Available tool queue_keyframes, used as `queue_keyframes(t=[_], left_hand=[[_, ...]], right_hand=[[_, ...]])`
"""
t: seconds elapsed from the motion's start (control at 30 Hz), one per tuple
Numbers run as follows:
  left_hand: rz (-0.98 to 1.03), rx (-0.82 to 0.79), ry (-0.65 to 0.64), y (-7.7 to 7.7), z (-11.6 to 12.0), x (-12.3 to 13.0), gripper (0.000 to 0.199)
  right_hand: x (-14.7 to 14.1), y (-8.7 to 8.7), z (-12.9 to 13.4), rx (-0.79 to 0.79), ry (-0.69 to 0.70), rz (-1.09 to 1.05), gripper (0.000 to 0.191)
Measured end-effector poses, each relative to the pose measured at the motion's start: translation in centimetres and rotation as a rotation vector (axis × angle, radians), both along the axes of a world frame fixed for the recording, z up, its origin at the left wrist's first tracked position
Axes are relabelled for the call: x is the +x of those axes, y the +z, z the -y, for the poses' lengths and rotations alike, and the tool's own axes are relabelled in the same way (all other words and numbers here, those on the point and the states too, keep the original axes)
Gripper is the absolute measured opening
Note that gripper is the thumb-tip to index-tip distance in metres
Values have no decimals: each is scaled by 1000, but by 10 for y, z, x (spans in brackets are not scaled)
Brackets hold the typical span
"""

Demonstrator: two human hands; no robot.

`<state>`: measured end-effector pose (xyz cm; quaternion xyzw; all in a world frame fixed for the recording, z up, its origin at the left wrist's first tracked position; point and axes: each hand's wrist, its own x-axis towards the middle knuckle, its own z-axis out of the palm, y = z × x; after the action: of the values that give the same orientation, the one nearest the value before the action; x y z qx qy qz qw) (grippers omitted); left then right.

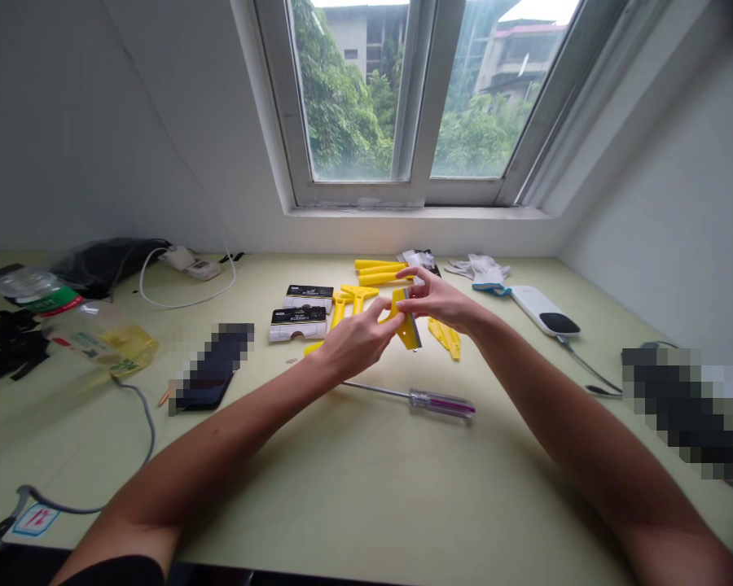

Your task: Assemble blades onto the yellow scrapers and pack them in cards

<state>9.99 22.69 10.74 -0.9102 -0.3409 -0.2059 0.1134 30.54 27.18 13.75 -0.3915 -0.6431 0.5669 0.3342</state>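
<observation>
Both my hands meet over the middle of the table around a yellow scraper head with a metal blade along its right edge. My left hand pinches its left side. The fingers of my right hand close on its upper part, by the blade. Behind my left hand lie yellow T-shaped scraper handles. Yellow flat plastic pieces rest to the right, beneath my right wrist. Nearer to me, a screwdriver with a clear and purple handle lies below my hands, its shaft tip hidden by my left forearm.
Black-and-white cards and yellow tubes lie toward the back. White gloves and a white power bank with a cable are at right. To the left are a dark phone, a plastic bottle and a cable.
</observation>
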Motion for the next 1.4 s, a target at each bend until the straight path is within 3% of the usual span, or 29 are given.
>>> queue_keyframes(t=[0.33,0.47,0.57,0.67,0.77,0.87,0.97,1.13,1.4], left_hand=[[-8,65,-22,0,0,1,40],[50,23,-16,-4,-7,-3,37],[177,-63,1,-8,-18,-8,33],[331,-139,-4,-10,-30,-16,38],[454,-200,13,-5,-38,-22,39],[561,-255,56,2,-41,-25,33],[623,-274,73,10,-41,-24,33],[662,-299,51,16,-38,-20,34],[662,-331,44,13,-37,-20,34]], right_hand=[[0,-4,-2,14,22,-45,58],[4,4,-1,-3,40,-70,58],[29,19,-7,78,46,187,49],[79,27,-23,187,-27,786,29],[132,21,-37,-46,-146,1181,27],[166,5,-33,-203,-133,1216,30],[177,-7,-12,-244,-82,1196,30],[179,-12,19,-122,-59,1205,33],[175,-25,17,36,-41,1283,23]])
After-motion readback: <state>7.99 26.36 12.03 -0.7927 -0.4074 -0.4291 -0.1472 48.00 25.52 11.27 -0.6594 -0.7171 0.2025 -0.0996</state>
